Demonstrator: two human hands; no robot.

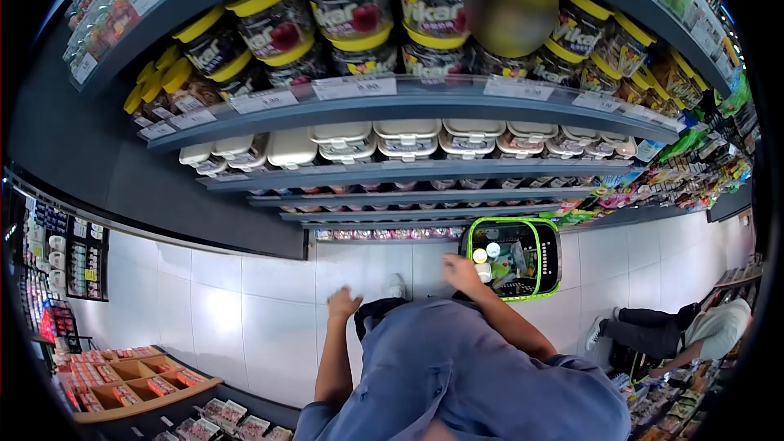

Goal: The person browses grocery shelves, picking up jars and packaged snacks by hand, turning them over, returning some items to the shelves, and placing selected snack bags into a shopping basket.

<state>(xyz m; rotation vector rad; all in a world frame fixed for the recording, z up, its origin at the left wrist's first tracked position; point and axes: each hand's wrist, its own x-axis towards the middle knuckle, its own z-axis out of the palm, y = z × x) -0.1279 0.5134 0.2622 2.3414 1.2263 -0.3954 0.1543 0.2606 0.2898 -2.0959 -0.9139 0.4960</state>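
Observation:
My left hand [344,303] hangs over the pale floor with its fingers loosely apart and holds nothing. My right hand [462,272] is out in front of me, just left of the shopping basket [549,261]; its fingers are loosely stretched and I see nothing in them. The basket is black with a bright green rim and handle and stands on the floor below the shelves. Inside it lie round-lidded containers [493,250] and some green packs [519,259].
Ahead rise grey shelves [408,114] with yellow-lidded jars [351,8], white-lidded boxes [408,137] and price tags. Colourful hanging packs [653,184] continue on the right. Another person [694,335] is at the right. A wooden display rack [135,380] stands at lower left.

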